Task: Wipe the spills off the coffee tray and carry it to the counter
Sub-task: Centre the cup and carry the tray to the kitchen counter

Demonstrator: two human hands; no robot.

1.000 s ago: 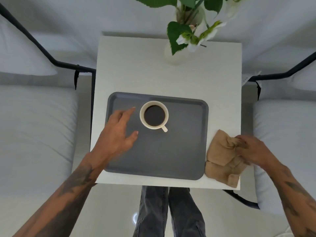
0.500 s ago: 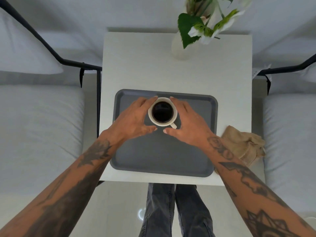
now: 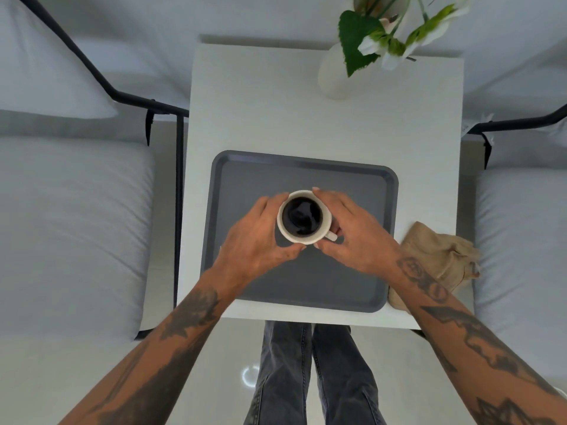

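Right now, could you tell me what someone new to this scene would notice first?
A white cup of black coffee, cupped by the left hand and right hand, over the middle of the grey tray. A crumpled tan cloth lies just right of the tray, and a white vase of flowers stands at the table's far edge.

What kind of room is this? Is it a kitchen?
Probably not a kitchen. It looks like a sitting area: a small white table stands between two grey cushioned seats with black metal frames, and a vase of flowers sits on it.
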